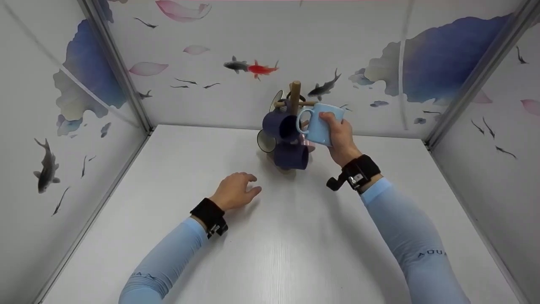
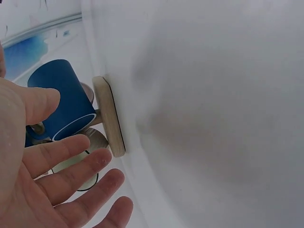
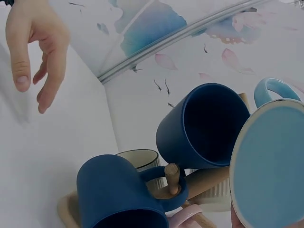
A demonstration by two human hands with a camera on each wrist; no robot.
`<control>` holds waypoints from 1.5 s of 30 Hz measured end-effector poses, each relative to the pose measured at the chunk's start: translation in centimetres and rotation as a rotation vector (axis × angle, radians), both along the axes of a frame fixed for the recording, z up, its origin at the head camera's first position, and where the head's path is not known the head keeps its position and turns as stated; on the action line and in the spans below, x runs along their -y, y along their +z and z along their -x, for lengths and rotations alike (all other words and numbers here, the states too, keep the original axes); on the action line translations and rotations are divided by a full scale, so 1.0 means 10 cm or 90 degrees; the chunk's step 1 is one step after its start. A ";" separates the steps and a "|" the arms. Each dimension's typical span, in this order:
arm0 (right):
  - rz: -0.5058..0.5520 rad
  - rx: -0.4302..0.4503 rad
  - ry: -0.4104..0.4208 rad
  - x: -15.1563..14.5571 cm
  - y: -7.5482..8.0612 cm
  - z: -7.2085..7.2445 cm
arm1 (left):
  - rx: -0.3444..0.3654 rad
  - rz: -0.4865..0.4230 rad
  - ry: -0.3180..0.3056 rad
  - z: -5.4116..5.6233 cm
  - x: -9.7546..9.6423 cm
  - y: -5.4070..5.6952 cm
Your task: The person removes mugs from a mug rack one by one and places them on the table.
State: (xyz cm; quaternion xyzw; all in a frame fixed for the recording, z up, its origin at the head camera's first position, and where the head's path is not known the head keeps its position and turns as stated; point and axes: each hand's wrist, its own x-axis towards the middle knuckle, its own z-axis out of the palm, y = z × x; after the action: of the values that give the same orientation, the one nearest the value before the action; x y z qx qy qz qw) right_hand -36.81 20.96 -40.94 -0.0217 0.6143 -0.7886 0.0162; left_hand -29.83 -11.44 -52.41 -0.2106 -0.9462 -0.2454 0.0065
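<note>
My right hand (image 1: 342,141) holds a light blue mug (image 1: 316,128) in the air, thumb over its side, its handle pointing left. The right wrist view shows that mug's round base (image 3: 268,166) close to the camera. Just left of it stands a wooden mug tree (image 1: 296,95). An upper dark blue mug (image 1: 273,125) and a lower dark blue mug (image 1: 288,156) hang on its pegs, tilted sideways. My left hand (image 1: 234,191) hovers over the table in front and to the left, fingers relaxed, holding nothing.
Behind the blue mugs hang a white mug with a dark rim (image 1: 266,142) and a pink mug (image 1: 311,146), partly hidden. The tree's wooden base (image 2: 110,118) stands on the white table (image 1: 202,156). Printed panels close in the back and both sides.
</note>
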 end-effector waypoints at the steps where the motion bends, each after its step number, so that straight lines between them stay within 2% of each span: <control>1: -0.003 -0.006 -0.003 0.01 -0.02 -0.01 | -0.002 0.001 0.002 0.00 0.00 0.00; 9: -0.030 -0.028 0.013 0.07 -0.20 -0.10 | 0.005 -0.014 0.010 -0.01 -0.02 -0.02; 15: -0.055 -0.040 0.017 0.09 -0.26 -0.18 | 0.002 -0.017 0.010 -0.01 -0.03 -0.02; 21: -0.087 -0.039 0.010 0.15 -0.33 -0.23 | -0.021 -0.041 0.007 -0.06 -0.08 0.03; 25: -0.104 -0.036 -0.010 0.19 -0.39 -0.26 | -0.040 -0.061 -0.010 -0.09 -0.14 0.07; 28: -0.109 -0.040 -0.026 0.21 -0.43 -0.28 | -0.041 -0.069 -0.022 -0.10 -0.19 0.10; 35: -0.109 -0.055 -0.026 0.25 -0.50 -0.34 | -0.053 -0.096 -0.033 -0.11 -0.27 0.14; 40: -0.110 -0.064 -0.017 0.28 -0.58 -0.38 | -0.032 -0.144 -0.045 -0.12 -0.29 0.20; 45: -0.137 -0.066 -0.011 0.32 -0.66 -0.41 | 0.001 -0.201 -0.052 -0.12 -0.31 0.24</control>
State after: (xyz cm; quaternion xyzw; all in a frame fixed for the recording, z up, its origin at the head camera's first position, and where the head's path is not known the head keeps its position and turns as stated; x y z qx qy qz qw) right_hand -32.75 17.73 -47.59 -0.0553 0.6957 -0.7159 -0.0206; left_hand -28.58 -8.38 -49.98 -0.2454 -0.8864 -0.3914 0.0290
